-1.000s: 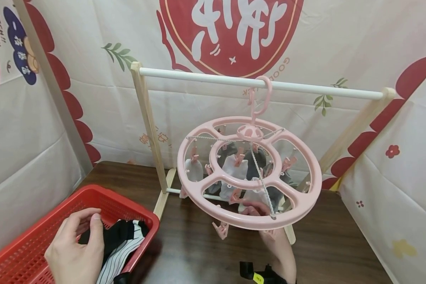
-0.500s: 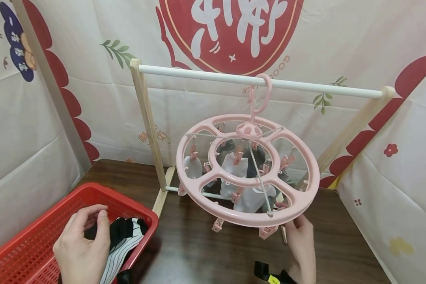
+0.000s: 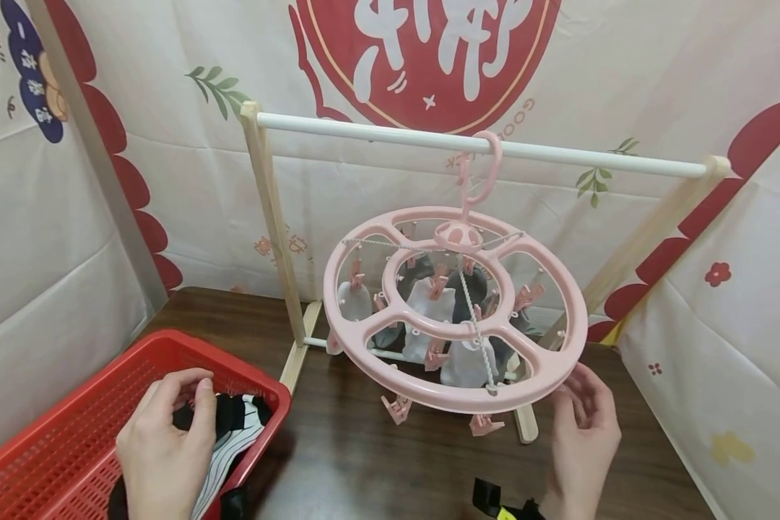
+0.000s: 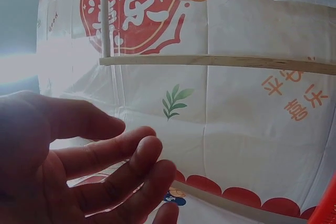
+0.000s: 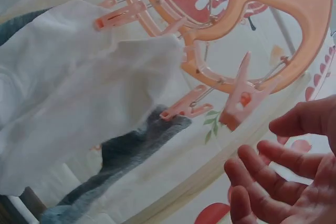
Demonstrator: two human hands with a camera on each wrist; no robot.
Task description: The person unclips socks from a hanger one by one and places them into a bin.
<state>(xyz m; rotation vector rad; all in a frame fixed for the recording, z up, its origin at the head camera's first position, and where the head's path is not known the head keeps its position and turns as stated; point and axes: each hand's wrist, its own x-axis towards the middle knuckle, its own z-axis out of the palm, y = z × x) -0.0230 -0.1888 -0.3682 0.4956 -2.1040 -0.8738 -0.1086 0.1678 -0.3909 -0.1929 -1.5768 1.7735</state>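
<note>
A pink round clip hanger (image 3: pixel 546 375) hangs by its hook from a white rod (image 3: pixel 377 133), with several white and grey socks pegged beneath it. The right wrist view shows a white sock (image 5: pixel 94 82) and a grey sock (image 5: pixel 142 150) up close, each held by a pink peg. My right hand (image 3: pixel 585 433) is at the hanger's right front edge, fingers loosely bent and nothing in them. Above the red basket (image 3: pixel 169 339), my left hand (image 3: pixel 165 440) hovers with relaxed fingers, holding nothing. Behind it in the basket lie black and black-and-white striped cloth pieces (image 3: pixel 234 444).
A wooden stand (image 3: pixel 266 217) carries the rod on the dark brown table (image 3: pixel 351 462). Unused pink pegs (image 3: pixel 486 425) dangle from the hanger's front rim. Printed white cloth walls (image 3: pixel 721 347) enclose the back and sides.
My right hand has moved from under the hanger, by a white sock, out to the right past its rim. The white sock hangs freely. My left hand has drifted slightly right.
</note>
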